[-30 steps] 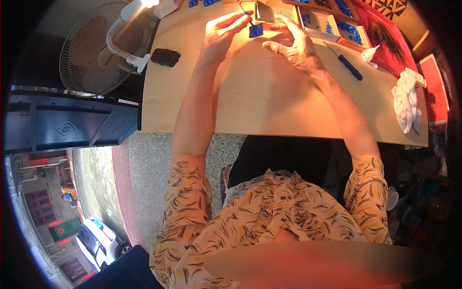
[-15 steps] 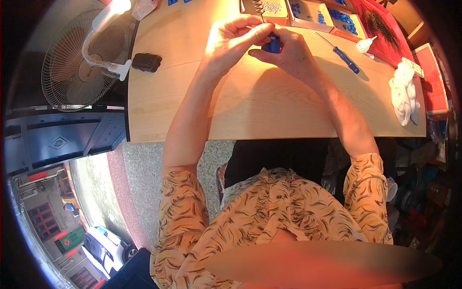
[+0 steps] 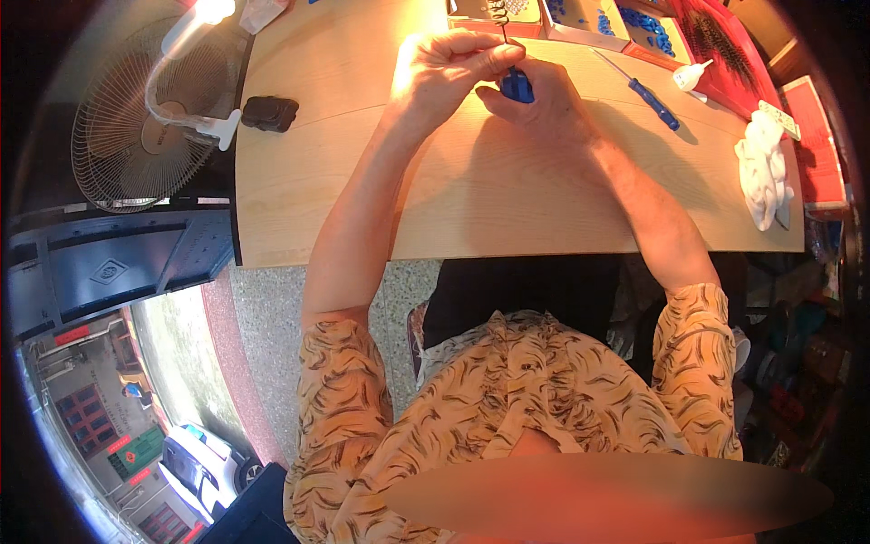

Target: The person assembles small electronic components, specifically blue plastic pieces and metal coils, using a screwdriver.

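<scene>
Together, both hands [image 3: 494,77] pinch (tightly) blue piece [image 3: 517,86].

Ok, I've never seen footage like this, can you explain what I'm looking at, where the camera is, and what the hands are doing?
The camera sits on a person's head and looks down through a wide lens, so straight edges bend. The arms are the wearer's own. The left hand and right hand meet around a small blue part above a wooden table. On it lie a blue-handled screwdriver, a small white bottle, a crumpled white cloth, a black object, and trays of blue parts at the far edge. A fan stands to the left.
</scene>
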`<state>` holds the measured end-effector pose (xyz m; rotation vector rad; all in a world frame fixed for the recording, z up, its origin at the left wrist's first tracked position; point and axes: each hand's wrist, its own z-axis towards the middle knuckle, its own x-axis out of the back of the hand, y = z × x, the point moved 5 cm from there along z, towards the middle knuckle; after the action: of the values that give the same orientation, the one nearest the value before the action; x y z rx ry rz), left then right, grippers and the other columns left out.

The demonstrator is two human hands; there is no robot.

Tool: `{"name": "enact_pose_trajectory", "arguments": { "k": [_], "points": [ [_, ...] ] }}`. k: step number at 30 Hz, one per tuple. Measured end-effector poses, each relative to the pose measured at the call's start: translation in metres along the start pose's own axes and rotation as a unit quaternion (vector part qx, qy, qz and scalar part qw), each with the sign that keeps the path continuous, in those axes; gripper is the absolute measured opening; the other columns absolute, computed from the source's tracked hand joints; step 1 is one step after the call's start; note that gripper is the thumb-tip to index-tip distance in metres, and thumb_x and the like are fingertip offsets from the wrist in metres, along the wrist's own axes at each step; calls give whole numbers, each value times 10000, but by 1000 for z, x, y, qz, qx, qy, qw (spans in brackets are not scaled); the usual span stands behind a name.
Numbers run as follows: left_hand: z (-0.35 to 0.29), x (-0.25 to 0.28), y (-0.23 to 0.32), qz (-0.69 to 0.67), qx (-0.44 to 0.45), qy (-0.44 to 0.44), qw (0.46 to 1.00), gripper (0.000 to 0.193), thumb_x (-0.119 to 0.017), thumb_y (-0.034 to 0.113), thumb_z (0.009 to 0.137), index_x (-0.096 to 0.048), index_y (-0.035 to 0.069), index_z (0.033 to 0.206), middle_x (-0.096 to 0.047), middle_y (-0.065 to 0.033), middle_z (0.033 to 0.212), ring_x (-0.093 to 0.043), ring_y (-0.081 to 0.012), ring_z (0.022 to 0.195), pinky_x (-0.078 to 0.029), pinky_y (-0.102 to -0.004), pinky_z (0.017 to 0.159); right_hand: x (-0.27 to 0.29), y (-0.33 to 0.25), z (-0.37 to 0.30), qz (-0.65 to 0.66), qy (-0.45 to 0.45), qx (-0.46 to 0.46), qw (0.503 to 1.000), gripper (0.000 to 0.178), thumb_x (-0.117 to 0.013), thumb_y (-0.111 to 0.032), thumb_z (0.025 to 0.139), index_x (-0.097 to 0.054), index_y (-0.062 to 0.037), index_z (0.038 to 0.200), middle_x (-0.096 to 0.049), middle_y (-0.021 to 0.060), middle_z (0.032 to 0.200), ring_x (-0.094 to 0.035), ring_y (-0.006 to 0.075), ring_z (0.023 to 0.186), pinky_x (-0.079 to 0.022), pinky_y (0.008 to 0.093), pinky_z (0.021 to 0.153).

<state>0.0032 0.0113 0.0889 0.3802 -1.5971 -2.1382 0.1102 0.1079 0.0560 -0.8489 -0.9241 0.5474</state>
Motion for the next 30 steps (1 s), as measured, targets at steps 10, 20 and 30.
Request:
{"name": "enact_pose_trajectory", "arguments": {
  "k": [10, 20, 30],
  "points": [
    [-4, -3, -1, 22, 35, 0, 999, 206, -772, 171, 943, -793, 31, 1091, -777, -69, 944, -721, -134, 877, -595, -280, 839, -1, 2, -3, 10, -6, -16, 1000, 285, -766, -247, 896, -681, 2, 1005, -589, 26, 719, -535, 110, 673, -469, 313, 625],
    [-1, -3, 2, 36, 1, 16, 999, 168, -807, 176, 913, -812, 32, 1000, -760, -40, 850, -697, -92, 772, -595, -248, 709, 0, 11, 0, 20, -9, -15, 1000, 309, -764, -261, 909, -631, 18, 904, -546, 15, 670, -499, 103, 641, -432, 315, 589],
    [-4, -2, 4, 19, 33, 1, 999, 193, -765, 157, 947, -791, 11, 1070, -774, -85, 920, -724, -135, 877, -583, -278, 833, -2, 3, -4, -4, 5, 2, 1000, 301, -767, -230, 895, -641, 16, 1013, -607, 54, 749, -551, 142, 677, -500, 331, 656]
  ]
}}
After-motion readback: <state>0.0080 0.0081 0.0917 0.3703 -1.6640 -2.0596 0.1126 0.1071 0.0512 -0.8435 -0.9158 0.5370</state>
